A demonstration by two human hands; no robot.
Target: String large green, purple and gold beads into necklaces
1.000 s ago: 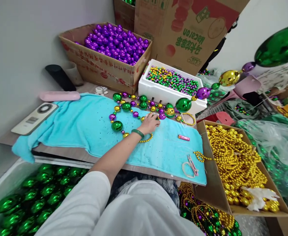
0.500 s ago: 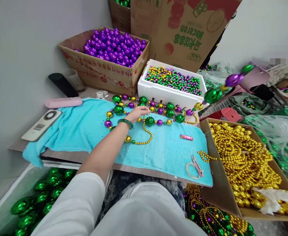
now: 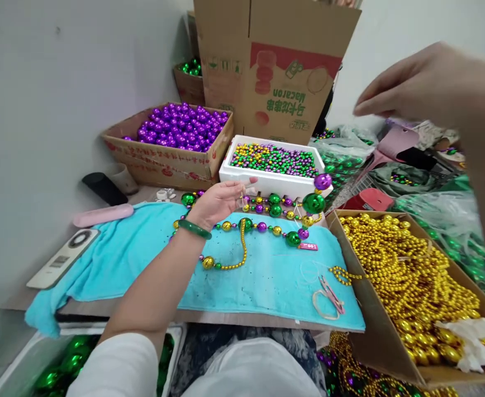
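Note:
My left hand, with a green bangle at the wrist, is pinched over the middle of the turquoise towel. From its fingertips hangs the end of a gold bead chain, which joins a strand of green, purple and gold beads. To the right, large beads of a strand stand up off the towel. My right hand is raised high at the upper right, blurred, its fingers pressed together. What it holds, if anything, I cannot make out.
A carton of purple beads and a white foam box of small mixed beads stand behind. At right is a carton of gold bead chains. Scissors, a pink packet and a small white fan lie about.
My right hand has come into view at the upper right. The strand's raised right end is lower and nearer the towel. My left hand still pinches the gold chain; the view has tilted up.

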